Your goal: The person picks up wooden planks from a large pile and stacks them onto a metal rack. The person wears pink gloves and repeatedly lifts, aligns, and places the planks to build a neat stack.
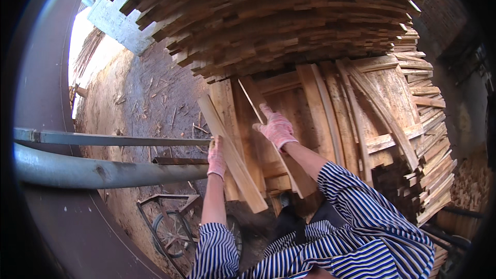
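Note:
My left hand [217, 159], in a pink-and-white knit glove, grips a pale flat wooden board [235, 161] by its left edge. This board slants from upper left to lower right above the pile. My right hand [278, 129], gloved alike, is closed around a thin wooden board [250, 100] turned on its edge, thumb on one side and fingers on the other. Part of that board is hidden under the palm. Beneath both hands lie more loose boards [321, 119], side by side and some crossing at a slant.
A tall stack of boards [268, 15] rises at the far side, and another stack [434, 144] stands at the right. A metal pipe [119, 171] and a bar [119, 139] reach in from the left. A wheeled cart [170, 230] stands at the lower left.

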`<state>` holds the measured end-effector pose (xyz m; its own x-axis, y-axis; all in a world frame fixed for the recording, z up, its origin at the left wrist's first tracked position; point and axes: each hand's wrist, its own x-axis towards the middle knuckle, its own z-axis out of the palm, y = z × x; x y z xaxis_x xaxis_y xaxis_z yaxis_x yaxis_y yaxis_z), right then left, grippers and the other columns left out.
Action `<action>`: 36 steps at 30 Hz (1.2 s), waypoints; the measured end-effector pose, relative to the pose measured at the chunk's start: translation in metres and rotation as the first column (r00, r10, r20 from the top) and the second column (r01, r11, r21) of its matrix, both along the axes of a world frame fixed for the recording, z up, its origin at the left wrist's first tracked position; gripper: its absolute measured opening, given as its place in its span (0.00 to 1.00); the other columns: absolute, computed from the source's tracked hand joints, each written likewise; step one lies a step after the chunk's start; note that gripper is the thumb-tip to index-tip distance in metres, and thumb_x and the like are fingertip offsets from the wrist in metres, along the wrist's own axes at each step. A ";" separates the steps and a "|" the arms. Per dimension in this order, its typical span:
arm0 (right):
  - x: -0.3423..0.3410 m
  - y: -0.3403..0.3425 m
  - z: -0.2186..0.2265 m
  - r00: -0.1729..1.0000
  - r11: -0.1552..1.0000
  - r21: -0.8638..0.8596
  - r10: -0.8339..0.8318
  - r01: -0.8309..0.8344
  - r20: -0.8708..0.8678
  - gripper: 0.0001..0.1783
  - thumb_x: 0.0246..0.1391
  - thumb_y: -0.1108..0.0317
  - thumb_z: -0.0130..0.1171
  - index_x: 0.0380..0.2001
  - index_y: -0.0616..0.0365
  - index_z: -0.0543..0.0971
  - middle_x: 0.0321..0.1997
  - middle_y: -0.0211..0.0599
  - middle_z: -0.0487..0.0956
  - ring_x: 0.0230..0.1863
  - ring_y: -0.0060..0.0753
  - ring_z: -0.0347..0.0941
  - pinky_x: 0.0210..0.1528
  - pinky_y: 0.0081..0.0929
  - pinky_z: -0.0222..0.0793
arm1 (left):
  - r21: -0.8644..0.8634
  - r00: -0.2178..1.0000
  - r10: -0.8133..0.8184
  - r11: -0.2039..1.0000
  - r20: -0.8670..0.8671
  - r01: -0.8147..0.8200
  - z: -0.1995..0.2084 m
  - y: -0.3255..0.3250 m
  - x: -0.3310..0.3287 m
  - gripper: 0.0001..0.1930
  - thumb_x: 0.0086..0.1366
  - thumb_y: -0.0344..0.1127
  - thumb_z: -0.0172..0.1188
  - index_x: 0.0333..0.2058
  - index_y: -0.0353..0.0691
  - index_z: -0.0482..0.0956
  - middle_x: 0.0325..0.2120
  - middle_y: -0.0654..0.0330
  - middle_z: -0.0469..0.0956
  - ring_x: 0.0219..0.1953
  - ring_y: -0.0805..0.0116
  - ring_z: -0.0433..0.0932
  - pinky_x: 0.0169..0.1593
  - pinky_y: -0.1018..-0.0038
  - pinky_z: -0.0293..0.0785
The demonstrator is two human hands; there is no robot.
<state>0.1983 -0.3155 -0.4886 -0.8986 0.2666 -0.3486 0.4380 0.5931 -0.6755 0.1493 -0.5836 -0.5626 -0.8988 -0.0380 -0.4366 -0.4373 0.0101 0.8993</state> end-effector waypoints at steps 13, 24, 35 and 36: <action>0.014 -0.091 -0.025 0.938 0.952 -0.163 0.208 -0.259 -0.276 0.49 0.56 0.39 0.58 0.74 0.45 0.53 0.74 0.62 0.55 0.74 0.61 0.53 0.73 0.46 0.53 | 0.753 0.925 -0.328 0.654 0.192 0.076 0.014 0.032 0.000 0.21 0.72 0.50 0.55 0.58 0.46 0.74 0.49 0.62 0.79 0.49 0.64 0.78 0.56 0.64 0.77; 0.136 0.121 0.039 0.907 0.908 0.077 -0.402 0.413 -0.124 0.43 0.55 0.51 0.62 0.73 0.30 0.56 0.70 0.60 0.61 0.70 0.62 0.60 0.69 0.46 0.60 | 0.332 0.749 -0.601 0.792 0.279 0.512 0.015 0.230 0.037 0.36 0.66 0.57 0.61 0.66 0.43 0.65 0.59 0.52 0.70 0.54 0.54 0.73 0.47 0.61 0.77; 0.107 0.143 -0.024 0.948 0.936 0.170 -0.317 0.308 0.029 0.42 0.56 0.49 0.62 0.71 0.34 0.57 0.64 0.58 0.67 0.65 0.59 0.66 0.61 0.48 0.68 | 0.320 0.914 -0.389 0.886 0.113 0.337 -0.058 0.264 0.066 0.34 0.66 0.53 0.62 0.63 0.36 0.69 0.60 0.58 0.72 0.62 0.65 0.69 0.64 0.69 0.63; 0.111 0.146 -0.021 0.947 0.934 0.206 -0.313 0.292 0.075 0.43 0.55 0.48 0.63 0.71 0.35 0.58 0.66 0.59 0.66 0.65 0.60 0.65 0.61 0.48 0.68 | 0.337 0.920 -0.364 0.892 0.146 0.300 -0.045 0.255 0.071 0.31 0.66 0.50 0.63 0.61 0.37 0.71 0.58 0.59 0.74 0.60 0.67 0.71 0.63 0.70 0.65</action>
